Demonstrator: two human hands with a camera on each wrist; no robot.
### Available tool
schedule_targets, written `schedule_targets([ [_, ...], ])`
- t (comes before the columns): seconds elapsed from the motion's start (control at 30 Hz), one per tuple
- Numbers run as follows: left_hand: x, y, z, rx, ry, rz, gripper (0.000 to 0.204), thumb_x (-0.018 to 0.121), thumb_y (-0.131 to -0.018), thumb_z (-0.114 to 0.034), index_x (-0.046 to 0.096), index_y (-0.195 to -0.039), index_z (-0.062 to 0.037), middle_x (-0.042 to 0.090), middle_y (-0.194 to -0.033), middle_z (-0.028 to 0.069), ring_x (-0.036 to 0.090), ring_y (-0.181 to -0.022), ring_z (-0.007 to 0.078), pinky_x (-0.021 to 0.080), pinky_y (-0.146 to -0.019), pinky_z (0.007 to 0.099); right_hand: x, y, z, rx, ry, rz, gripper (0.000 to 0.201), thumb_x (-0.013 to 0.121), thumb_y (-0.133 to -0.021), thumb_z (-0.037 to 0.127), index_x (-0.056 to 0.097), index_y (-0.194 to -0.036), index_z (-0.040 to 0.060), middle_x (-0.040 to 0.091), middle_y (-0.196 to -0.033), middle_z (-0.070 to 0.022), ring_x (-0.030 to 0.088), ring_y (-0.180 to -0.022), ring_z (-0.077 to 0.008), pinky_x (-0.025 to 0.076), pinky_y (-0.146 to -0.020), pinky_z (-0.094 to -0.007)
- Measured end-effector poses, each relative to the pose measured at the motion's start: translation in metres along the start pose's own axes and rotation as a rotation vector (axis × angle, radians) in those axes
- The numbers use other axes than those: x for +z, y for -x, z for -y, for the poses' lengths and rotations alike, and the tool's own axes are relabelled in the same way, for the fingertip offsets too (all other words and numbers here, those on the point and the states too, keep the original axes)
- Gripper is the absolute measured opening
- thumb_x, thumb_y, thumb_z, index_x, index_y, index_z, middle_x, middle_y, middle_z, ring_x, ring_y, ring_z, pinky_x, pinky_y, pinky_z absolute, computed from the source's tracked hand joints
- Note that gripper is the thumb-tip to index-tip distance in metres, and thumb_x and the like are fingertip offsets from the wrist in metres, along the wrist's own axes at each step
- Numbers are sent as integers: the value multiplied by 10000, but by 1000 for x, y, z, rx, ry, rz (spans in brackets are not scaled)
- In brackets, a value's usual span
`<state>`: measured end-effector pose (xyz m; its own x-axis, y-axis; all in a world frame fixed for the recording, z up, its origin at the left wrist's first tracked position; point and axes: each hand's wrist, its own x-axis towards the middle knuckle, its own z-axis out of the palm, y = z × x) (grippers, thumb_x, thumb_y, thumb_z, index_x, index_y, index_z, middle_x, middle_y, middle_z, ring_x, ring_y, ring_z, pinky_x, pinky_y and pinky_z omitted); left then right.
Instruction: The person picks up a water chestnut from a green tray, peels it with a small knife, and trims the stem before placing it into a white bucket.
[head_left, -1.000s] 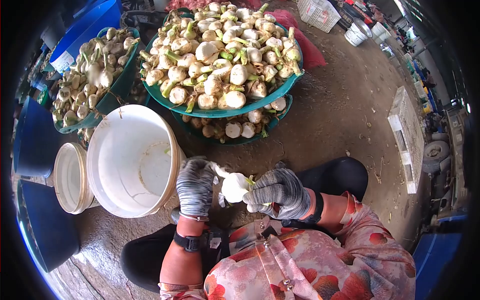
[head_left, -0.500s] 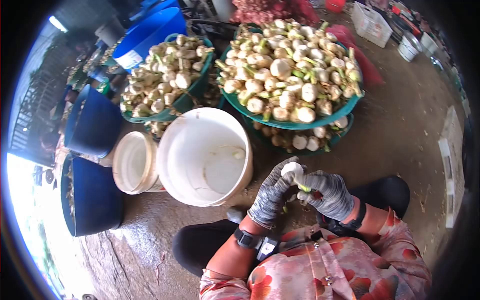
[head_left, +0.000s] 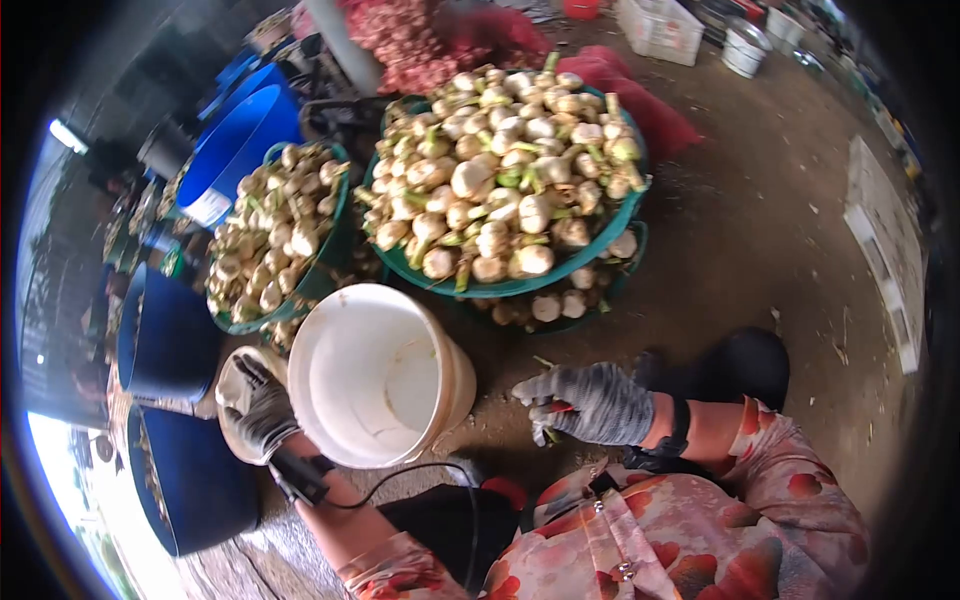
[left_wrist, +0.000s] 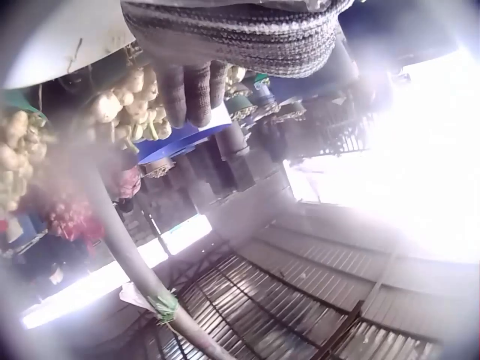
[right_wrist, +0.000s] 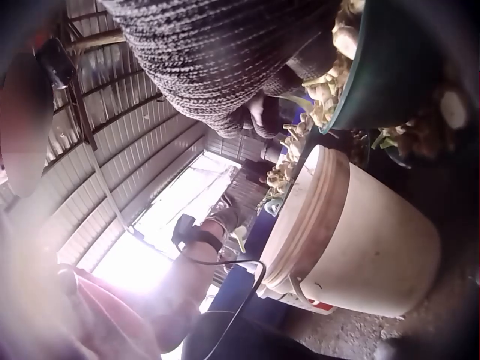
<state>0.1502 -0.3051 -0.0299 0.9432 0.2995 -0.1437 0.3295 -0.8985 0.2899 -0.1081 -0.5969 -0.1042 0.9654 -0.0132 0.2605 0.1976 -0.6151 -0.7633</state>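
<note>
My left hand (head_left: 262,408), in a grey knitted glove, is over the small white bucket (head_left: 228,432). Its fingers (left_wrist: 199,94) look straight in the left wrist view. A small white piece (right_wrist: 239,238) shows just below this hand in the right wrist view. In front of my lap, my gloved right hand (head_left: 600,405) has curled fingers around a small thing with a red part (head_left: 562,407); I cannot tell its kind. A green stem piece (right_wrist: 296,99) sticks out by the right fingers. Beside the left hand stands a large white bucket (head_left: 365,370) with small scraps inside.
Ahead, a green basin (head_left: 520,288) heaped with garlic bulbs (head_left: 490,180) rests over another filled basin. A second heap of garlic (head_left: 275,240) stands left. Blue tubs (head_left: 190,480) line the far left. A white crate (head_left: 885,250) lies right. A black cable (head_left: 430,466) runs from the left wrist.
Earlier both hands were together at a white garlic bulb. The left hand has moved left past the large bucket to the small one; the right hand stays before the lap. The bulb has left the right hand.
</note>
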Motion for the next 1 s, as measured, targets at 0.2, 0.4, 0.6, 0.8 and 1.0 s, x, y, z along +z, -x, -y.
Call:
schedule_targets([
  [0.2,85,40,-74,359,1417,586,377,604,-983,-227,554,-1320,-67,630,-1220,86,613,-1002,174,513,-902,318,-9,6,-6,56,-69,61,423,711,-848,200,618,-1260,181,694,-1066,-71,688,-902,-314,574,-768,-407],
  [0.4,174,84,-181,1139,424,109,585,710,-839,-124,533,-1396,-151,538,-1367,197,539,-1236,378,437,-1053,466,-17,7,-5,59,-39,60,387,697,-908,288,618,-1264,159,704,-976,-80,717,-815,-263,575,-724,-345],
  [0.6,178,71,-189,1124,267,70,466,729,-812,-145,617,-1264,-110,605,-1071,172,606,-1039,339,510,-918,429,-29,10,-13,167,-81,-52,228,563,-978,188,582,-1187,100,702,-1018,-117,703,-873,-315,574,-743,-383],
  [0.8,119,111,-98,663,1035,696,430,663,-948,-270,536,-1293,-46,631,-1007,47,584,-814,105,471,-665,223,-45,8,-20,115,35,-104,276,545,-987,185,610,-1248,123,695,-1093,-123,694,-923,-315,570,-782,-408],
  [1.0,165,157,-23,369,1147,853,578,488,-999,-557,604,-1223,-37,659,-985,62,609,-827,115,510,-707,235,-37,1,5,196,209,260,440,540,-984,217,487,-1419,185,714,-953,-101,707,-786,-295,572,-647,-393],
])
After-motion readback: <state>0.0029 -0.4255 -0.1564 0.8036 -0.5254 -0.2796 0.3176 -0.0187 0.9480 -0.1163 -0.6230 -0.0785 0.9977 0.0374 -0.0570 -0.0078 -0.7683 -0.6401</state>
